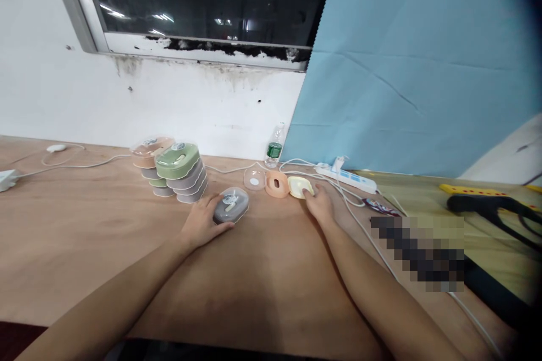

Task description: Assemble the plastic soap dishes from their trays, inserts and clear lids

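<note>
My left hand [202, 220] rests on the wooden table [84, 225] with its fingers curled round a grey oval box with a clear lid [231, 206]. My right hand [319, 203] reaches forward and its fingertips touch a pale yellow oval dish [298, 186]. Next to that dish lie an orange oval piece [276, 184] and a clear lid [254, 179]. Behind my left hand stand stacks of the same oval boxes, the top one green [178, 161] and another pinkish [150, 149].
A white power strip [347, 177] and white cables [364, 225] lie at the right. A small water bottle [275, 146] stands by the wall. A blue sheet [402, 67] leans at the right, with a yellow and black object [491, 200] beyond.
</note>
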Motion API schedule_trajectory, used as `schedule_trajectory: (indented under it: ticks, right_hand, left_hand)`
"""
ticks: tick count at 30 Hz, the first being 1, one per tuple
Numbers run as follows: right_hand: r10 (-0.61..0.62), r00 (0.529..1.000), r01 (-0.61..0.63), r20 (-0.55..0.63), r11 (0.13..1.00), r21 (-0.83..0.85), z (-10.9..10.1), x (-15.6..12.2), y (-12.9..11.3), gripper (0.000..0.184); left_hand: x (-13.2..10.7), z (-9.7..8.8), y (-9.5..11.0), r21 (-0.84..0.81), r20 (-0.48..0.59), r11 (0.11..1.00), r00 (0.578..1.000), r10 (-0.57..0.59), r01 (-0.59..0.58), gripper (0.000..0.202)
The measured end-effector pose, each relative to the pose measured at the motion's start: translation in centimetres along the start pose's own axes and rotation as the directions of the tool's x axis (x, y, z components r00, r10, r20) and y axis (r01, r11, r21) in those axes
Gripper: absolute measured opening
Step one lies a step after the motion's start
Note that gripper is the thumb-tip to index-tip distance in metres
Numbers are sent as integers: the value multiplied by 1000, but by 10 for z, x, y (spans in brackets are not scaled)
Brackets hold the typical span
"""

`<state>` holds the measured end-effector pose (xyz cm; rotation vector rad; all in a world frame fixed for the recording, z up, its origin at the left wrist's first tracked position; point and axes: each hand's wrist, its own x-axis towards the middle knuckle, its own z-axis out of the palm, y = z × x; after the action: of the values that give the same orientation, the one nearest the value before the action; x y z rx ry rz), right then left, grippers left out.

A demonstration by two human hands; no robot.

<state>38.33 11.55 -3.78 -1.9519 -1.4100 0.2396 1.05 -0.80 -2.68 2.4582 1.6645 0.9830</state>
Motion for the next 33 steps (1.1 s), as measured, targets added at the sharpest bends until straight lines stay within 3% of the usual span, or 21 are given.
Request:
schedule_trajectory:
  ticks: [3,6,9,11,14,16,18,19,21,25,28,31,33]
  right_hand:
    - [-6,999,7,-44,1000,7,2,2,3,67]
    - [-40,989,49,-141,997,61,1,0,4,66]
    - [-197,965,220,-176,967,125,0,-10,-2,62]
    - [-371,916,392,-156,910,136,2,-23,-10,58]
    - [-656,746,666,-116,738,110,8,-49,-28,54]
    - [-832,543,840,-114,535,88,13,-68,-42,49]
    - [-935,331,944,-128,326,59,17,-83,-53,43]
    - [-960,252,967,-123,247,58,18,-88,-57,42]
    - [-980,161,985,-114,153,76,18,-96,-63,44]
    - [-989,95,992,-115,85,89,13,-99,-68,43]
    - [-989,87,994,-119,79,74,8,-99,-71,37]
    - [-992,98,993,-85,91,76,7,-100,-73,25]
    - [-986,149,985,-70,142,101,11,-98,-72,19]
  left_hand:
    - [0,2,-4,-17,18,1000,1000,0,1,65]
    - [0,0,-5,-39,-34,999,999,-6,5,62]
    - [-1,-5,0,-88,-119,996,993,23,-34,57]
    - [-1,-9,4,-148,-183,986,982,44,-72,53]
    - [-3,-14,8,-260,-221,958,973,64,-122,50]
    - [-5,-15,9,-328,-199,936,978,66,-130,47]
    - [-8,-15,9,-385,-169,916,984,49,-111,41]
    - [-9,-14,8,-409,-159,908,987,29,-93,38]
    - [-10,-11,7,-465,-152,884,988,-36,-40,37]
    - [-7,-3,6,-679,-126,728,960,-248,99,46]
    - [-4,2,5,-752,-59,642,954,-294,152,46]
    - [-4,3,2,-733,-54,669,970,-238,123,50]
    - [-4,2,1,-673,-97,735,976,-194,79,51]
